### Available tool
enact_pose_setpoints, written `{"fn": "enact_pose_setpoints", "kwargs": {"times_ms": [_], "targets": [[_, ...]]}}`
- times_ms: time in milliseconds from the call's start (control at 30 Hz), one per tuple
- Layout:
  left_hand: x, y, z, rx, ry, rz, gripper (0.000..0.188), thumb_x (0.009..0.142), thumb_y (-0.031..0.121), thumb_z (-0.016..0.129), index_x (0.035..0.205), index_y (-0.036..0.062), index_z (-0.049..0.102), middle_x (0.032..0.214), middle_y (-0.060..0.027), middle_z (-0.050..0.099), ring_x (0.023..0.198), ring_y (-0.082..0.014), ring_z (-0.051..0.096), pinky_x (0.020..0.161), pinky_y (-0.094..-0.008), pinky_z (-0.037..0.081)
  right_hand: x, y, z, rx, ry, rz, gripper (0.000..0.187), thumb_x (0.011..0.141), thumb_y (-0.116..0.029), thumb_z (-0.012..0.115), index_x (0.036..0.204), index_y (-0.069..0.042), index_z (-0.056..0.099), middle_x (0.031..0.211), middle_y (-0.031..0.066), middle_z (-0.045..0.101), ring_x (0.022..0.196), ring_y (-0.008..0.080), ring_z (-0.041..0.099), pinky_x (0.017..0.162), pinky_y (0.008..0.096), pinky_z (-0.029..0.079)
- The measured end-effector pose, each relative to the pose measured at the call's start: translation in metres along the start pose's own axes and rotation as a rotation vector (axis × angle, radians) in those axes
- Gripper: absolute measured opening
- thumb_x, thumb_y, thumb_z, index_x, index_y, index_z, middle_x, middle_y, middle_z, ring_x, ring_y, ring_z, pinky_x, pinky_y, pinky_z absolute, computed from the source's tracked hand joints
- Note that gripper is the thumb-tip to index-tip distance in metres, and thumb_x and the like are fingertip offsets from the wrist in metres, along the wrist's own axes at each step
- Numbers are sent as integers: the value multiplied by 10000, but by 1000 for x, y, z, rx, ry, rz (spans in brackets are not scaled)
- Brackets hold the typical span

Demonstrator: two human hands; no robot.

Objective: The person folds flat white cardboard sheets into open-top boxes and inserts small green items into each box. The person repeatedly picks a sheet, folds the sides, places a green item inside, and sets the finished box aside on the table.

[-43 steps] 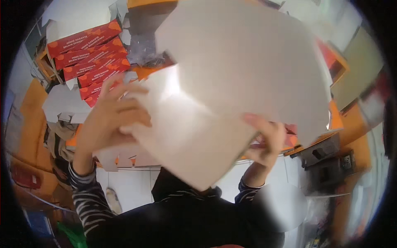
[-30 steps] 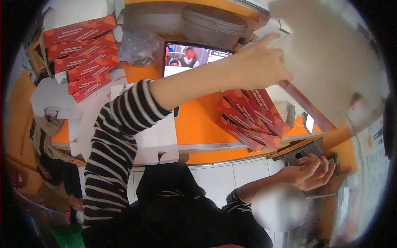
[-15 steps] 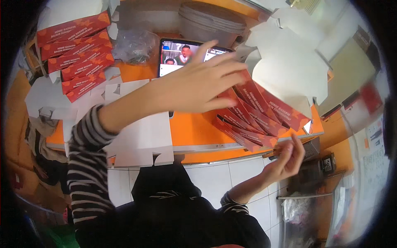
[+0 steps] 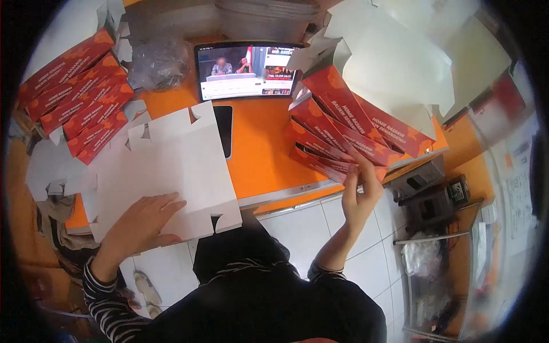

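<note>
My left hand (image 4: 143, 224) lies on the near left part of a flat white cardboard blank (image 4: 183, 166), its fingers stretched out. The blank has notched corners and reaches over the table's front edge. At the right, red printed cartons (image 4: 366, 121) overlap in a fanned stack, with white flaps at their far end. My right hand (image 4: 362, 194) is at the near edge of this stack. Its thumb and fingers are pinched on the lowest red carton's edge; the exact grip is partly hidden. Another fanned stack of red cartons (image 4: 77, 94) lies at the far left.
A tablet (image 4: 246, 71) playing a video stands at the back, with a dark phone (image 4: 223, 131) in front of it. Clear plastic bags (image 4: 157, 66) lie to its left. Large white cardboard pieces (image 4: 394, 63) fill the back right of the orange table (image 4: 263, 148).
My left hand has come back from above the right carton stack and down onto the white blank. My right hand has moved up and left to the stack's near edge.
</note>
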State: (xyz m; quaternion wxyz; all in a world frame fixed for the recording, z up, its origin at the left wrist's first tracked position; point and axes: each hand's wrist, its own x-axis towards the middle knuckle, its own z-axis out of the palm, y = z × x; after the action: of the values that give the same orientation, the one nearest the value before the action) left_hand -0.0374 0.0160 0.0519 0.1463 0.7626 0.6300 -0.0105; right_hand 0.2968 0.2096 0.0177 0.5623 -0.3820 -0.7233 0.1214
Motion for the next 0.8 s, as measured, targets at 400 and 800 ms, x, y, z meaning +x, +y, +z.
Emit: {"fn": "enact_pose_setpoints", "kwargs": {"times_ms": [400, 800], "targets": [[8, 6, 11, -130, 27, 33, 443, 799, 316, 677, 1140, 55, 571, 1104, -133, 605, 1017, -277, 576, 865, -354, 473, -21, 12, -5, -281, -195, 58, 256, 790, 41, 554, 985, -70, 677, 666, 105, 597, 492, 120, 481, 488, 245, 389], [2, -10, 34, -381, 267, -28, 210, 831, 155, 642, 998, 30, 616, 907, -104, 650, 764, -249, 621, 716, -326, 494, -39, -39, 59, 312, -750, -221, 390, 730, -174, 730, 1096, -84, 632, 996, 128, 631, 967, 258, 594, 824, 352, 464]]}}
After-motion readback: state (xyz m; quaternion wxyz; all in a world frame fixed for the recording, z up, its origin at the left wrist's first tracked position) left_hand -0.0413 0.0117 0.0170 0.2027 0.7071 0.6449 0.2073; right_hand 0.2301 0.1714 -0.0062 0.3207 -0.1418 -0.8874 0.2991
